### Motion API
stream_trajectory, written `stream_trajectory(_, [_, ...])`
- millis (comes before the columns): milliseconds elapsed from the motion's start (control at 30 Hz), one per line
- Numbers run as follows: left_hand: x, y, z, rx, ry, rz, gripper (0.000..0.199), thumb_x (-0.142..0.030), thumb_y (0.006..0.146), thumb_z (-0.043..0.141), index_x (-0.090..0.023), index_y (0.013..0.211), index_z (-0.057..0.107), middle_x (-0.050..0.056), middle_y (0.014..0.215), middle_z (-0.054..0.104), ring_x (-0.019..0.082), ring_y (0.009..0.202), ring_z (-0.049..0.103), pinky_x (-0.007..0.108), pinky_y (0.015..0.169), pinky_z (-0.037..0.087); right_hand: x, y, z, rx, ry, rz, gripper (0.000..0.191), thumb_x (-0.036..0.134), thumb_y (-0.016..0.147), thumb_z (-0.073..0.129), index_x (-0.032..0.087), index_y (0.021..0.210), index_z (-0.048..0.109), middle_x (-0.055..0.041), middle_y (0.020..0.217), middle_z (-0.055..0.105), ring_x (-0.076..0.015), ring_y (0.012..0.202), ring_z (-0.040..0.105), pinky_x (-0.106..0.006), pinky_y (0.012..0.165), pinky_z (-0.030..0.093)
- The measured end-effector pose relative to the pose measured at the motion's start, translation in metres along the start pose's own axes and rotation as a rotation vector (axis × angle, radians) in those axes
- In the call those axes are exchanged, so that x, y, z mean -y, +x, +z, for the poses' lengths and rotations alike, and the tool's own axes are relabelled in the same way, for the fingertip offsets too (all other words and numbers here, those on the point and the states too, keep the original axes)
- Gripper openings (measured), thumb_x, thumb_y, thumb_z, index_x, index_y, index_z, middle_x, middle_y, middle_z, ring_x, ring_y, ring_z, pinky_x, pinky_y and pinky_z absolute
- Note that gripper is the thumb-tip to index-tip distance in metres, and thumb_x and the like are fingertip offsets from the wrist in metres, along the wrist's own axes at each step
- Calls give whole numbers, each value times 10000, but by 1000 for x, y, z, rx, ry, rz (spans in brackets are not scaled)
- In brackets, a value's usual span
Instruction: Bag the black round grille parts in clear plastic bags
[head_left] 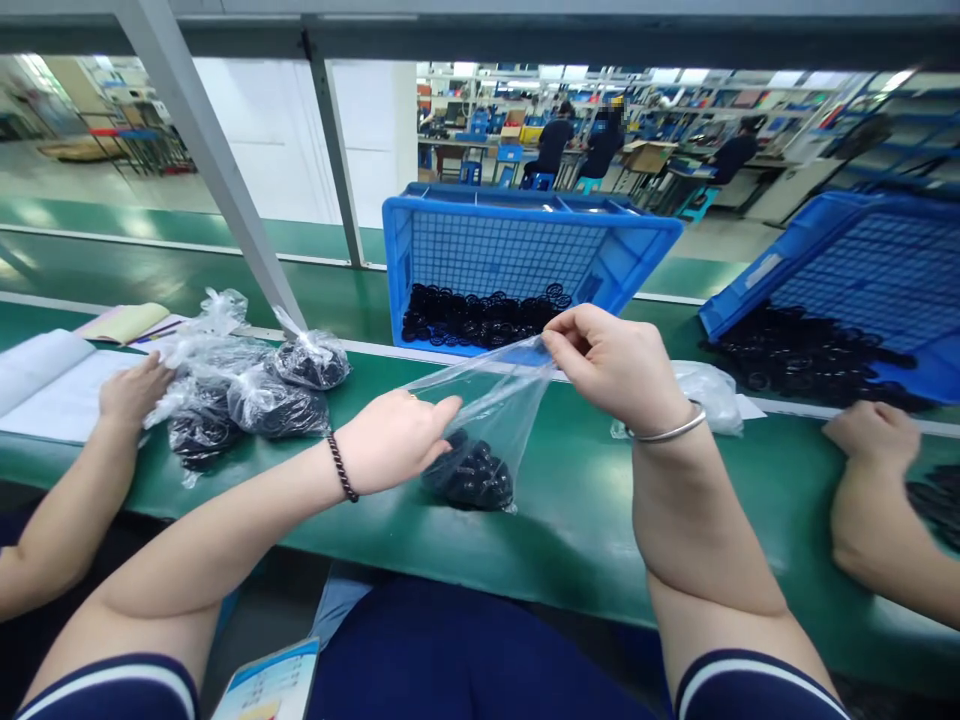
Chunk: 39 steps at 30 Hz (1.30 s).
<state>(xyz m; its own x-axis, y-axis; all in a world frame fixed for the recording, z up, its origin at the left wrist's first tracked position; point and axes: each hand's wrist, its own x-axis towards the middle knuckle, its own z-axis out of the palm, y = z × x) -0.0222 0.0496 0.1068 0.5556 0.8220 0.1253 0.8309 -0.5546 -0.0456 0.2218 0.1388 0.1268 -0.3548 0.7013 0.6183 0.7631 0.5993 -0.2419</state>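
Observation:
A clear plastic bag (510, 410) is stretched between my two hands, its bottom resting on the green bench. Small black round parts (474, 472) fill the lower end of it. My right hand (600, 360) pinches one upper corner between thumb and fingers, raised in front of the blue crate. Lower and to the left, my left hand (397, 440) grips the other side of the bag's mouth; some of its fingers are hidden. The thumb of that hand points right, above the black parts.
Several tied bags of black parts (277, 400) lie at left, touched by a co-worker's hand (135, 395). A blue crate (536, 205) of black rings stands ahead, another crate (765, 280) at right. A co-worker's fist (877, 435) and a crumpled clear bag (709, 395) are right.

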Motion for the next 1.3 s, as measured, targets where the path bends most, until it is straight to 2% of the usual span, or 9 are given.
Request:
stream_trajectory(200, [32, -9, -40, -126, 24, 215, 214, -211, 938, 463, -200, 811, 635, 17, 663, 635, 168, 589, 579, 286, 659, 437, -9, 10, -17, -55, 159, -44, 166, 374, 903, 556, 238, 864, 643, -9, 713, 674, -166, 612, 611, -293, 608, 483])
stream_trajectory(300, [36, -7, -48, -54, -30, 366, 275, -134, 936, 414, -199, 753, 608, 7, 629, 599, 159, 564, 529, 290, 658, 416, 11, 14, -2, 232, 317, -353, 253, 463, 913, 552, 237, 945, 661, -38, 922, 710, -180, 833, 649, -346, 816, 504])
stream_trajectory(400, [36, -10, -49, -9, -72, 400, 309, -71, 912, 387, -201, 708, 580, 1, 616, 576, 156, 568, 502, 302, 725, 435, 16, 21, 20, 531, 235, -620, 320, 537, 863, 611, 224, 841, 677, -32, 889, 708, -205, 940, 626, -535, 1036, 339])
stream_trajectory(500, [45, -20, -54, -58, -100, 334, 333, -44, 885, 366, -210, 693, 581, 9, 674, 606, 171, 734, 572, 359, 958, 421, 4, 31, 23, 437, -40, -594, 300, 470, 819, 687, 208, 682, 637, -22, 770, 687, -220, 927, 581, -607, 1034, 234])
stream_trajectory(700, [79, -30, -73, -267, -152, 212, 285, -230, 930, 433, -270, 791, 679, 11, 785, 668, 217, 1096, 575, 490, 1210, 163, 2, 28, -29, 235, -469, -619, 204, 107, 864, 517, 196, 695, 588, -46, 753, 639, -179, 744, 492, -349, 717, 328])
stream_trajectory(1000, [92, -12, -81, -467, -83, 157, 234, -223, 924, 550, -190, 744, 695, 20, 1311, 579, 214, 1342, 373, 508, 1221, 108, 11, 9, -48, 192, -324, -600, 323, 346, 939, 525, 212, 651, 587, -41, 706, 572, -164, 645, 481, -314, 584, 303])
stream_trajectory(1100, [107, -11, -60, -425, -162, 152, 227, -271, 928, 547, -199, 780, 704, 19, 1298, 606, 200, 1299, 436, 481, 1212, 184, 1, 1, -30, 131, -75, -546, 274, 372, 892, 611, 217, 669, 573, -37, 771, 584, -167, 699, 511, -313, 630, 373])
stream_trajectory(1200, [119, -21, -4, -512, -534, 29, 287, -474, 854, 642, -214, 964, 698, 94, 1346, 571, 254, 1286, 492, 458, 1146, 338, -10, -26, 15, -85, 370, -305, 291, 480, 787, 724, 245, 879, 578, -51, 961, 603, -204, 875, 572, -368, 789, 465])
stream_trajectory(1300, [106, -33, 73, -560, -1041, -141, 1123, -764, 528, 748, -258, 1447, 349, 196, 1531, 335, 366, 1435, 299, 520, 1139, 317, -9, -65, 76, -124, 897, 73, 881, 735, 565, 761, 274, 1239, 430, -87, 1151, 576, -256, 1054, 585, -435, 901, 481])
